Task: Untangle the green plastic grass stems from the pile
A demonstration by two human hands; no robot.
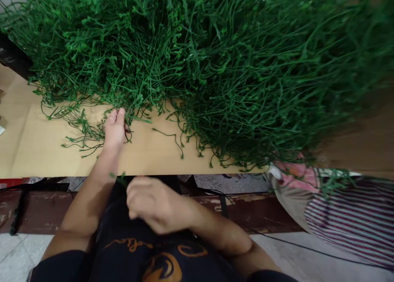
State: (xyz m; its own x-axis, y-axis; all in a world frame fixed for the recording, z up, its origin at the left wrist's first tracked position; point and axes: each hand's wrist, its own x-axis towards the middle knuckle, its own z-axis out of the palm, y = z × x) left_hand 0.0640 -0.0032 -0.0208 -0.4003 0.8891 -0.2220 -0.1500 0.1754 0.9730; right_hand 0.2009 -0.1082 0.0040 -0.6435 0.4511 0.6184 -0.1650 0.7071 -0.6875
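Observation:
A big heap of thin green stems with small forked tips, which look like artificial plant stems (172, 48), covers the far part of the cardboard-topped table (147, 150). At the heap's near edge my left hand (114, 128) is closed on some green stems, which stick out on both sides of its fingers. My right hand (155, 204) is curled in front of my chest, below the table edge and smeared by motion. A short green sprig (119, 178) shows at its fingers. A single loose stem (172, 138) lies on the cardboard right of my left hand.
A dark object (14, 56) stands at the far left beside the heap. At the right sits another person in a striped garment (353, 220), with a pink cloth (297, 175) nearby. A dark wooden beam (37, 210) and a black cable (295, 243) are below the table.

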